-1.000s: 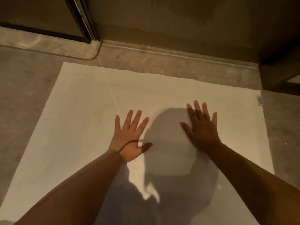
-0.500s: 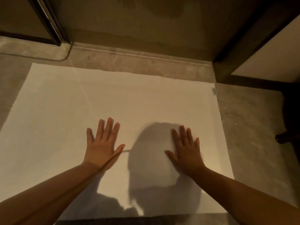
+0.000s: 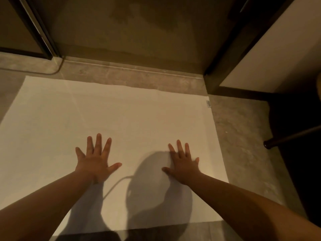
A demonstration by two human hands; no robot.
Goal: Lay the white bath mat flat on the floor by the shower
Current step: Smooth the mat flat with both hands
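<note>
The white bath mat (image 3: pixel 132 115) lies spread flat on the grey concrete floor, its far edge running along the raised shower threshold (image 3: pixel 132 73). A small label (image 3: pixel 208 103) sits at its far right corner. My left hand (image 3: pixel 96 160) rests palm down on the mat left of centre, fingers spread, holding nothing. My right hand (image 3: pixel 182 163) presses palm down right of centre, fingers apart, partly in the shadow of my head.
A dark shower door frame (image 3: pixel 37 28) stands at the far left. A dark-edged pale panel (image 3: pixel 271 54) rises at the right. A dark furniture leg (image 3: pixel 286 137) rests on the floor at the right. Bare concrete floor (image 3: pixel 243 145) runs beside the mat's right edge.
Both hands slid back toward me across the mat, staying flat. The view shifted so the mat's near edge and the right-hand panel came into sight.
</note>
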